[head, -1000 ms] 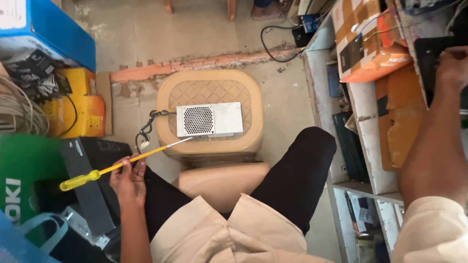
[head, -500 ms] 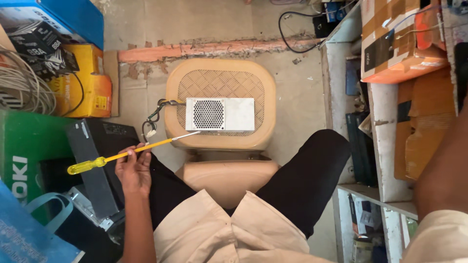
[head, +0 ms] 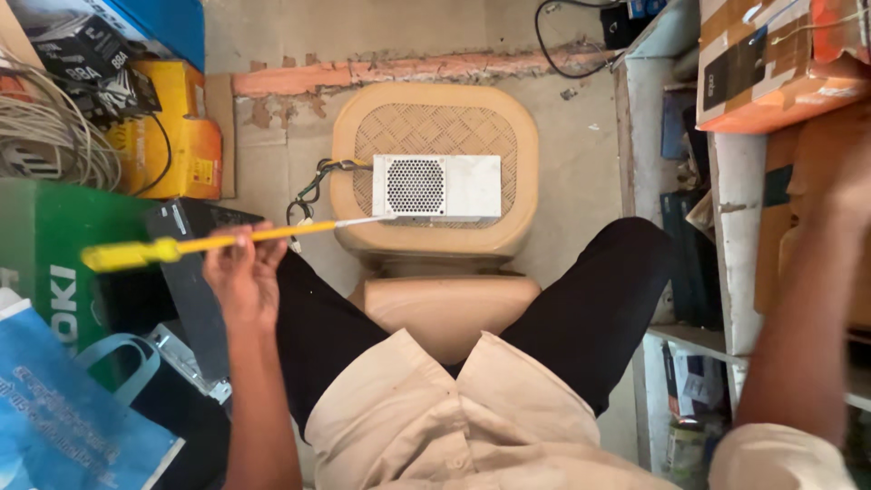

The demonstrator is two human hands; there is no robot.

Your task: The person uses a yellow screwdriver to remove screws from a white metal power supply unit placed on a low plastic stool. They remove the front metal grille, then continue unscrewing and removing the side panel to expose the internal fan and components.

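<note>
Right hand [head: 839, 172] moved lower along shelf boxes; left hand [head: 240, 277] keeps screwdriver [head: 195, 245].

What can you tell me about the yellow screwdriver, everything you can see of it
The screwdriver has a thick bright yellow handle, a thinner yellow-orange sleeve and a bare silvery metal tip. It lies almost level, handle end out to the left, tip slightly higher to the right. The left hand grips it around the sleeve, well forward of the handle. The tip reaches the lower left corner of the grey metal box on the tan stool; whether it touches is unclear.

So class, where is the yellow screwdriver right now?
In the head view, the yellow screwdriver is held in the left hand, left of the metal box on the stool.
</note>
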